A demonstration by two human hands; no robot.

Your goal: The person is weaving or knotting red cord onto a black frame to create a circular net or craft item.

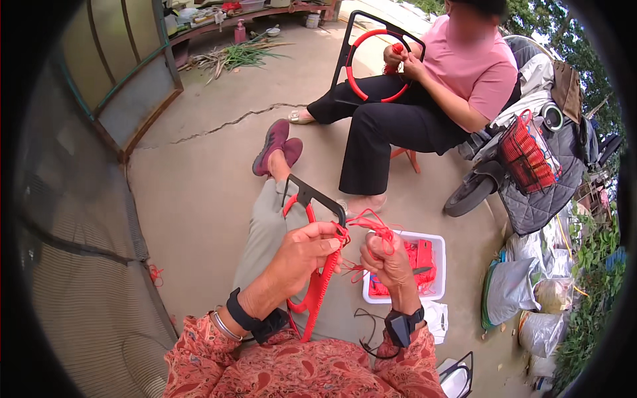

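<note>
Frame (321, 292): partly hidden behind left hand (300, 257), which pinches its edge. Cord (381, 230): bunched in right hand (390, 263), indistinct between the hands.

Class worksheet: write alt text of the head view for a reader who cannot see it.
A person's left hand grips a black-and-red frame while the right hand holds a tangle of red cord. A white bin of red items sits beyond the right hand, and opposite, a pink-shirted co-worker sits with a similar frame.

Red cord (379, 231), black-and-red frame (320, 198), white tub (440, 266), paisley-patterned red shirt (298, 368)
</note>
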